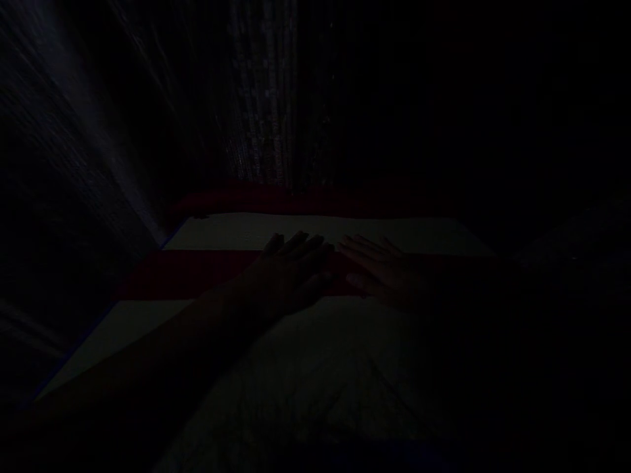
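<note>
The view is very dark. My left hand [290, 272] reaches in from the lower left, palm down, with its fingers stretched out over a dark red band [187, 272]. Facing it from the right is my right hand [382, 266], also flat with fingers spread, over the same band. The fingertips of the two hands lie close to each other. Under them is a pale, flat surface [148, 328], crossed by the red band; whether it is cloth or board I cannot tell. Neither hand holds anything that I can see.
A dark red strip [315, 200] runs along the far edge of the pale surface. Behind it hangs something like patterned curtain fabric [266, 98]. A greyish, fabric-like surface [98, 118] slopes along the left. The right side is almost black.
</note>
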Available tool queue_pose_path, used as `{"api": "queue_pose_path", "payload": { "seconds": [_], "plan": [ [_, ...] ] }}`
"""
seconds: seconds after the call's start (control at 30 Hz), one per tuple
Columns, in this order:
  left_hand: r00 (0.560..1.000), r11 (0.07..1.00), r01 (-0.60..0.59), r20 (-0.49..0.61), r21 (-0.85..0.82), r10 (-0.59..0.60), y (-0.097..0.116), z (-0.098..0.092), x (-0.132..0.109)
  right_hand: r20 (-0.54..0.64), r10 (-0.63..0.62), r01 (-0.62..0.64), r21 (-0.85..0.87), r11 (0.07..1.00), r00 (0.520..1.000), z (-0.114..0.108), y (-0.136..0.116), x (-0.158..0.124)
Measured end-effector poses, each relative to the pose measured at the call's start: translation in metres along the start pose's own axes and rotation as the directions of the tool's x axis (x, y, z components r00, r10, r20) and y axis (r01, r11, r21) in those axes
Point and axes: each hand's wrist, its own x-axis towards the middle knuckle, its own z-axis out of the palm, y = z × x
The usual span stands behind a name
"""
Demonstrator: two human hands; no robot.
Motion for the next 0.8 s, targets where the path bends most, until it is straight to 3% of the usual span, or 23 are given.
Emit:
{"api": "queue_pose_path", "payload": {
  "seconds": [0.53,0.8],
  "plan": [
    [1.000,1.000,0.009,0.021,-0.025,-0.009,-0.0009,0.0007,-0.0009,0.009,0.020,-0.020,-0.016,1.000,1.000,0.0011,0.0006,0.0009],
    [1.000,1.000,-0.001,0.000,-0.015,0.001,-0.0003,0.0003,-0.0020,-0.046,-0.008,0.008,0.004,1.000,0.999,-0.0020,0.0015,0.0026]
  ]
}}
